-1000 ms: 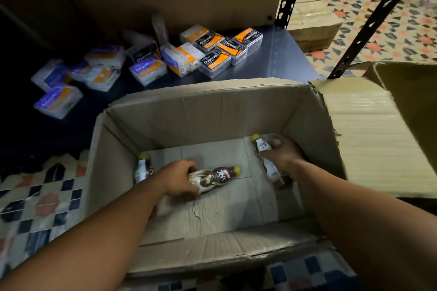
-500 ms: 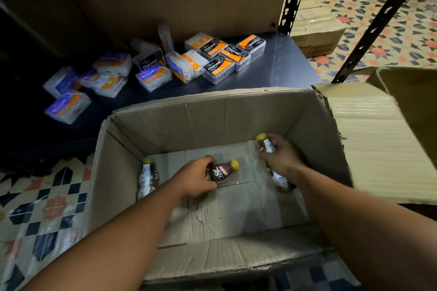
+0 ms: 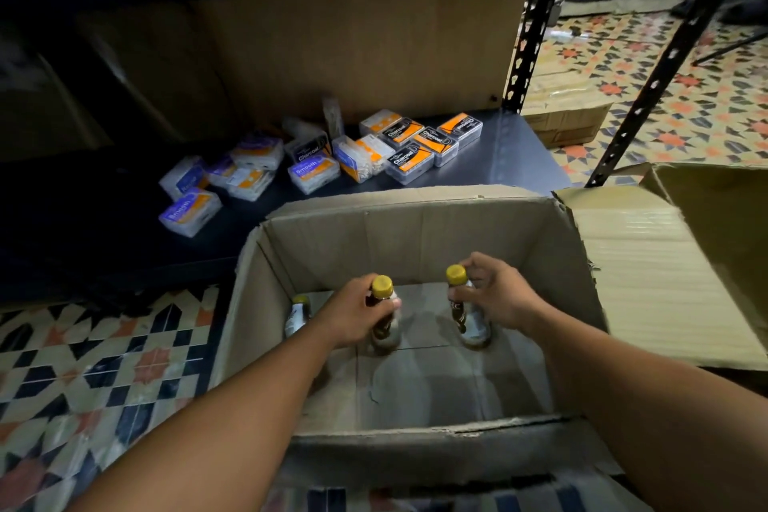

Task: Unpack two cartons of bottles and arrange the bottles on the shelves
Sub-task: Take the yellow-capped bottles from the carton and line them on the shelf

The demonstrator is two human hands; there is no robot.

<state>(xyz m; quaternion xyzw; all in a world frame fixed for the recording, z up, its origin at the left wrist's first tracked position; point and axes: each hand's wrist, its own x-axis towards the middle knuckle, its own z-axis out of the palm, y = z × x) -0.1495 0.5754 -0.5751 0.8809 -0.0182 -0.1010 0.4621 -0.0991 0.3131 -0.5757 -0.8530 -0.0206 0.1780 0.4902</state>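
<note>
1 carton point(image 3: 415, 237) on patterned floor point(image 3: 104, 366).

My open carton point(image 3: 415, 233) sits on the patterned tile floor point(image 3: 104, 366) just before the dark bottom shelf point(image 3: 519, 154), where small orange and purple packs point(image 3: 316, 166) lie scattered, and a closed carton point(image 3: 561, 116) rests on the tiles beyond the shelf post point(image 3: 528, 42).

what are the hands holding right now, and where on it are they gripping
The left hand grips the left bottle around its upper body, just below the yellow cap; the right hand grips the right bottle the same way.
</note>
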